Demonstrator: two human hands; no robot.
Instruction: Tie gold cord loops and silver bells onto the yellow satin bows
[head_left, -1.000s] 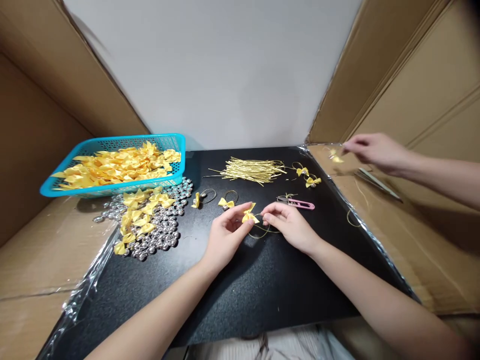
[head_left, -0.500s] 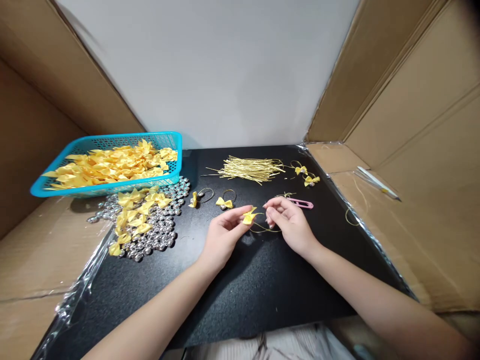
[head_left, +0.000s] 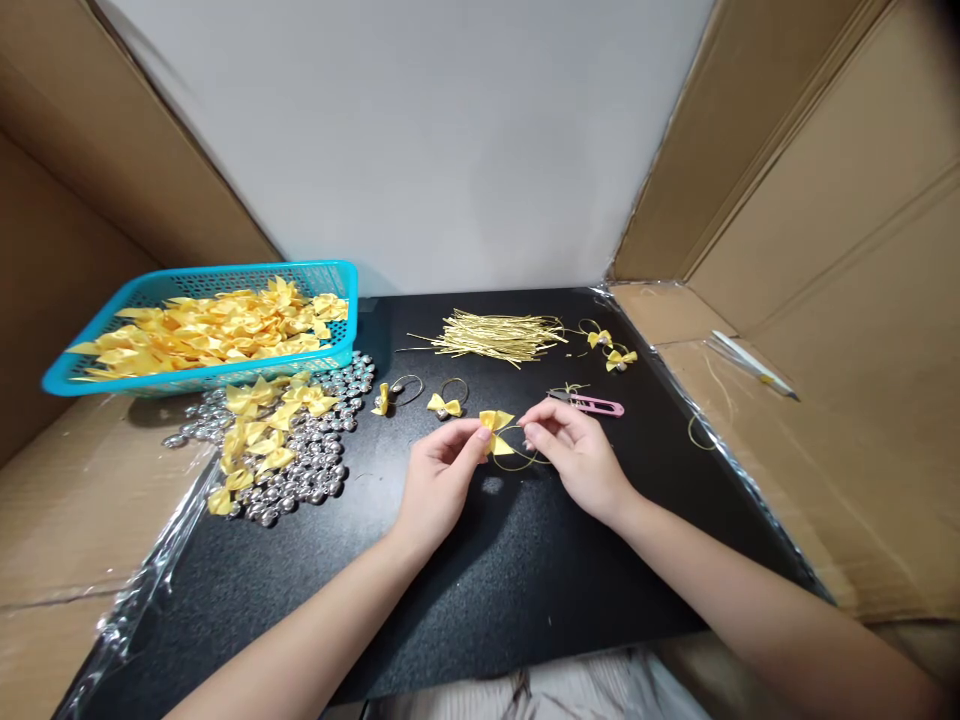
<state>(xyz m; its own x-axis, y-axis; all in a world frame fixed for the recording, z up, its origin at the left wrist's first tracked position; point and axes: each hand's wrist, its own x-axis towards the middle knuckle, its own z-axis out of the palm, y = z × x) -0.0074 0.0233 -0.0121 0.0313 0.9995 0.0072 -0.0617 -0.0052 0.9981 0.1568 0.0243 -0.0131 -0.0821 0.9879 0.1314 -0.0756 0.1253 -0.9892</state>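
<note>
My left hand (head_left: 439,480) pinches a small yellow ribbon bow (head_left: 496,432) just above the black mat (head_left: 480,590). My right hand (head_left: 574,450) is closed on a thin gold cord (head_left: 525,462) that loops from the bow. Both hands meet at the middle of the mat. Two finished bows with gold loops (head_left: 444,403) lie just behind my left hand, and pink snips (head_left: 592,403) lie behind my right hand.
A blue basket (head_left: 202,335) of yellow bows stands at the far left. In front of it lies a heap of silver bells (head_left: 300,450) with loose bows on top. A bundle of gold cords (head_left: 491,337) and more finished bows (head_left: 611,350) lie at the back. Cardboard walls enclose both sides.
Another person's hand at the right, seen one second ago, has gone from view. My hands have turned the bow and drawn a little closer together.
</note>
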